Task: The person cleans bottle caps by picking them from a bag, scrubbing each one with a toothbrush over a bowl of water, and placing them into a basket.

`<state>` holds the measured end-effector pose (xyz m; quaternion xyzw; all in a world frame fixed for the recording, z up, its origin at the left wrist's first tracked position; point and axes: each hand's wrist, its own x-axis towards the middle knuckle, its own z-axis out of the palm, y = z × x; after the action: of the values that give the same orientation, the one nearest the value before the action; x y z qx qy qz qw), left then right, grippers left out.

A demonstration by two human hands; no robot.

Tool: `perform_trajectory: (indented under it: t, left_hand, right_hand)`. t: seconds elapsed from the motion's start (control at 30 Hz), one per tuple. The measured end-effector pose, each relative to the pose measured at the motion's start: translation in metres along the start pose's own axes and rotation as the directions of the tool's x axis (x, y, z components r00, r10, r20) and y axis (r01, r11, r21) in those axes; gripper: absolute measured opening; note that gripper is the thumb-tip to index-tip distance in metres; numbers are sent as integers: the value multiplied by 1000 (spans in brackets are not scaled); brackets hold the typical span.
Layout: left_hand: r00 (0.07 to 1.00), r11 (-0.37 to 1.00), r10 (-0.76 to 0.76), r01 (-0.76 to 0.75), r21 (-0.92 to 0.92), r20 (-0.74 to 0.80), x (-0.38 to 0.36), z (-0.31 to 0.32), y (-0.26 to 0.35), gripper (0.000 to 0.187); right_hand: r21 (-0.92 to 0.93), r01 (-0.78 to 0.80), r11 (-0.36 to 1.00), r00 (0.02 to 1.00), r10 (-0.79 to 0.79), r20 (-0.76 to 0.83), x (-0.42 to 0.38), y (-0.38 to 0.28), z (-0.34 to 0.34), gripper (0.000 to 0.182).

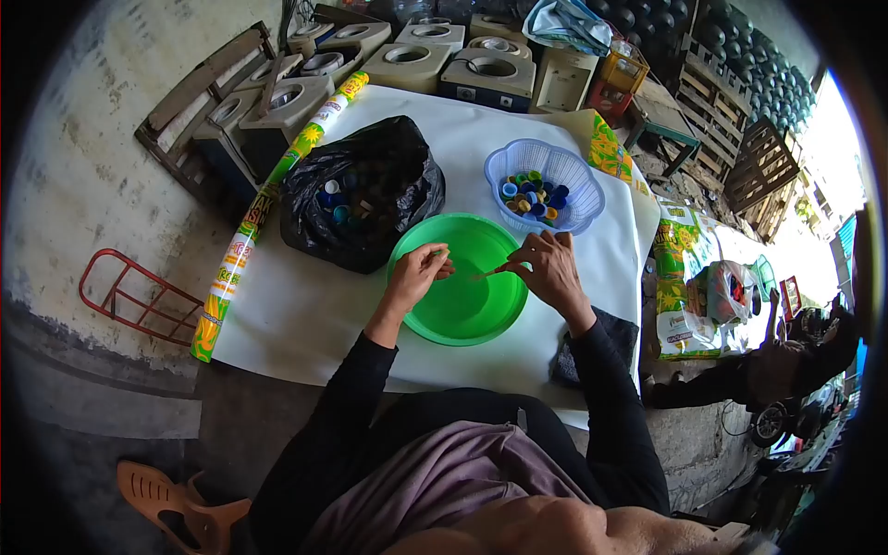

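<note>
Over the left rim of a green basin (pixel 462 319), my left hand (pixel 418 275) is closed in a pinch; what it holds is too small to name. My right hand (pixel 551 271) is above the basin's right side, its fingers closed on a thin tool (pixel 495 270) that points left towards my left hand. Behind the basin at the left sits an open black plastic bag (pixel 314 208) with bottle caps inside. A blue plastic basket (pixel 578 180) at the right back holds several caps (pixel 531 197) in blue, green, yellow and white.
The white-covered table (pixel 277 314) has a colourful roll (pixel 242 242) along its left edge. A dark cloth (pixel 618 340) lies near my right forearm. Stove-like units (pixel 407 57) stand behind the table. A person (pixel 786 370) is at the far right. An orange chair (pixel 176 495) stands lower left.
</note>
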<state>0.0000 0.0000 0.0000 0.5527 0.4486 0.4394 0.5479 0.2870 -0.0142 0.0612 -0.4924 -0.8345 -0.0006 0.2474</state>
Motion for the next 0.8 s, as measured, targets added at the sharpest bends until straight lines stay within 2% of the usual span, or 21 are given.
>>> perform_trajectory:
  t: [0.07,0.17,0.27,0.37,0.4,0.53,0.63,0.73,0.8]
  left_hand:
    - [995,990,-101,103,-96,18,-6,-3,7,37]
    - [974,966,-196,212,-145,115,3,-3,17,38]
    - [948,949,-250,280,-143,194,-3,0,23,37]
    - [946,944,-269,296,-147,179,-1,-4,21,36]
    - [943,942,-281,306,-135,178,-1,-5,21,36]
    - [933,936,-309,333,-114,184,-4,-2,24,38]
    - [928,936,-312,337,-100,204,-4,-3,24,38]
    - [933,940,-304,326,-95,192,-3,0,22,38]
    - [933,942,-304,325,-87,194,-3,0,22,38]
  right_hand:
    - [75,73,994,997,-69,-46,-2,-7,-2,16]
    - [97,13,995,987,3,-160,5,-2,-7,15]
    - [92,51,994,979,-32,-201,0,-8,0,16]
    - [190,93,977,979,-54,-197,-2,-9,10,15]
    - [172,31,985,983,1,-185,-3,-11,8,17]
    - [232,55,971,989,-20,-150,-7,-10,9,17]
    - [104,-5,995,972,29,-232,-6,-14,5,16]
    - [247,58,967,992,-29,-119,-7,-8,8,16]
    - [168,13,986,978,23,-209,-9,-9,13,16]
